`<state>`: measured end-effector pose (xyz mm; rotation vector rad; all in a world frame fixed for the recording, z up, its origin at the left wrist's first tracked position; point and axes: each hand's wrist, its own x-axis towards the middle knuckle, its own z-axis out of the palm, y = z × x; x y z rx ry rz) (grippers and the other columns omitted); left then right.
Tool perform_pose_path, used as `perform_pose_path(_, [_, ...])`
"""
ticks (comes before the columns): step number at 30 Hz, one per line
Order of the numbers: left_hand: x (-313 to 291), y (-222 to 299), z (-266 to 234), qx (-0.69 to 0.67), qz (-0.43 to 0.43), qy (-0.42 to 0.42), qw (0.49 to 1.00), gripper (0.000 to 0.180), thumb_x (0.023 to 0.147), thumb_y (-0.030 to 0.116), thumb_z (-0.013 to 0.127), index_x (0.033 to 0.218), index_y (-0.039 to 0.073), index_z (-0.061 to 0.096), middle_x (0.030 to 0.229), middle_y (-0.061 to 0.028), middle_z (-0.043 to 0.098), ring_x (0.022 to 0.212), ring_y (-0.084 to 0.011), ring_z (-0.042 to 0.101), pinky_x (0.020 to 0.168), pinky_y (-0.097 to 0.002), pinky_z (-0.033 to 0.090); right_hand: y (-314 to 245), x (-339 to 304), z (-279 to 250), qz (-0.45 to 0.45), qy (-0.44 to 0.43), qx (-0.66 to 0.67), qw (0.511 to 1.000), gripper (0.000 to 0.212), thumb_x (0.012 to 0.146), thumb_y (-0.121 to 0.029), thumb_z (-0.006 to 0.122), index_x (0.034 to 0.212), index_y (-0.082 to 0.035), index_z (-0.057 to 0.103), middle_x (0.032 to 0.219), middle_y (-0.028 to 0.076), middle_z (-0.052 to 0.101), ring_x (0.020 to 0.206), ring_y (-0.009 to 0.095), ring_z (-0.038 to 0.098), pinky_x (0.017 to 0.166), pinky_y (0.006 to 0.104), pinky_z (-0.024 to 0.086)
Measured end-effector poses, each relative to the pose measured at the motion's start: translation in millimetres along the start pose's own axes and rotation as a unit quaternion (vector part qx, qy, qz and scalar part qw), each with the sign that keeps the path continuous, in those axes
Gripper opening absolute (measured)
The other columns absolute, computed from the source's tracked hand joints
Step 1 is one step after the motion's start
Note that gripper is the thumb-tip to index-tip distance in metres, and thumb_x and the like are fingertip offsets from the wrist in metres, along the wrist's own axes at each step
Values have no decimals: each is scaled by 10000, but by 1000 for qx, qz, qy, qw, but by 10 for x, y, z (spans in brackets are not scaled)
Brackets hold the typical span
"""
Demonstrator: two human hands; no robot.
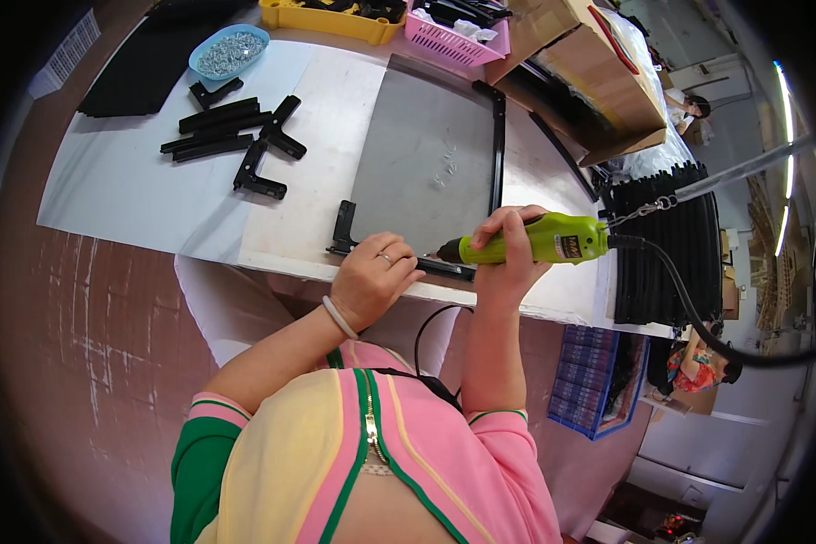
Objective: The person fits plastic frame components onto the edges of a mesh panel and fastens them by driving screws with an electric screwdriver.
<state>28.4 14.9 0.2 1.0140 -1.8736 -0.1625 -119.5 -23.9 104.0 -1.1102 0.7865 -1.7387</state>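
My right hand is wrapped round a lime-green electric screwdriver, held nearly level with its dark tip pointing left. At that tip, my left hand has its fingers drawn together over the front edge of a grey panel. Whatever lies under those fingertips is hidden. A black rail runs along the panel's right side, and another black rail lies along the front edge. By the left hand, a black corner piece sits at the panel's front left. Several small screws are scattered on the panel.
Loose black brackets and bars lie to the left. Behind them are a blue bowl of screws, a yellow tray and a pink basket. A cardboard box and stacked black strips flank the right; the screwdriver's cable trails there.
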Motion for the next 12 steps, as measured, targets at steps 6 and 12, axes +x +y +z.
perform_pose_path(6, [-7,-31,16,2,11,-1,1000,186,753,146,773,853,49,651,932,-64,624,991,-271,611,891,-393,511,38,-39,-9,-9,-5,-22,1000,106,869,51,599,910,-16,528,703,117,603,521,166,557,510,279,481])
perform_pose_path(12, [-19,-38,18,5,11,-8,1000,219,738,144,775,879,42,641,961,-69,614,1025,-271,599,920,-392,504,39,-56,-18,-4,-20,-30,999,130,873,54,597,948,-21,522,701,123,609,530,171,559,522,276,480])
